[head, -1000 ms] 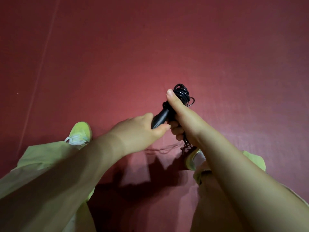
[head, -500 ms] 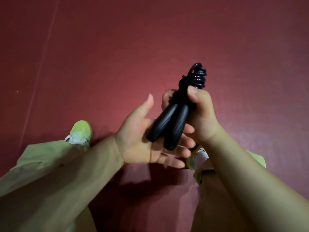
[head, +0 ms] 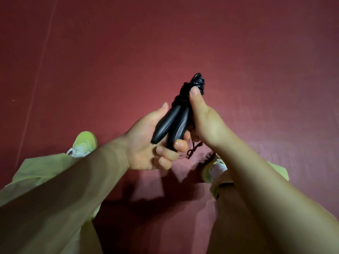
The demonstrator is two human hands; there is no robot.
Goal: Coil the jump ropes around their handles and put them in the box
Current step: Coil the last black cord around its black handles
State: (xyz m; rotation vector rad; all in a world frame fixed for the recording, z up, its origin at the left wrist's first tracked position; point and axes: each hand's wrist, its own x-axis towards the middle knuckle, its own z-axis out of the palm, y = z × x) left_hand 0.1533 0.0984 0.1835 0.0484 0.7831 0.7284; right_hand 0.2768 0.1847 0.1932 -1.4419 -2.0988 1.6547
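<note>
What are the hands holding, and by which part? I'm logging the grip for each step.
Both hold one black jump rope: the left hand cups the two handles' lower ends, the right hand grips higher, its thumb pressing the coiled cord.

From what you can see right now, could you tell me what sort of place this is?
Probably a gym or exercise room, though I can't be sure. The dark red floor looks like a sports mat with a seam, the person wears yellow-green sneakers, and both hands hold a black jump rope.

Dark red floor [head: 183,43] w/ a faint seam at left; two yellow-green shoes on it, left shoe [head: 84,143], right shoe [head: 211,169] to its right.
</note>
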